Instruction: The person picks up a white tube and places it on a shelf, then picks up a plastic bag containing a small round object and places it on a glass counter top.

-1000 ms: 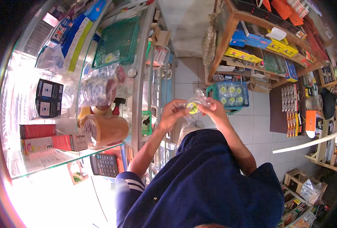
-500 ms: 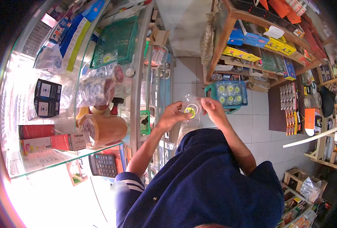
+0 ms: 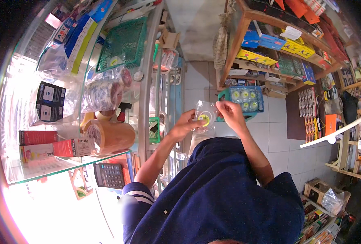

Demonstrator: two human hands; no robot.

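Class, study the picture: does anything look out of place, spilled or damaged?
A long pale strip slants across the right side, in front of the wooden shelves. It looks odd because nothing visible supports its lower end. No spill shows, and the clear packet in the left hand has no obvious tear.

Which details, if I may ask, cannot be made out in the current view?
All in the head view:
- Left hand: the curled fingers are partly hidden by the hand itself.
- Right hand: too small to tell whether its fingertips touch the clear packet.
- Blue basket: the lower-left corner is hidden by the right hand.
- Lower-left area: washed out by glare.
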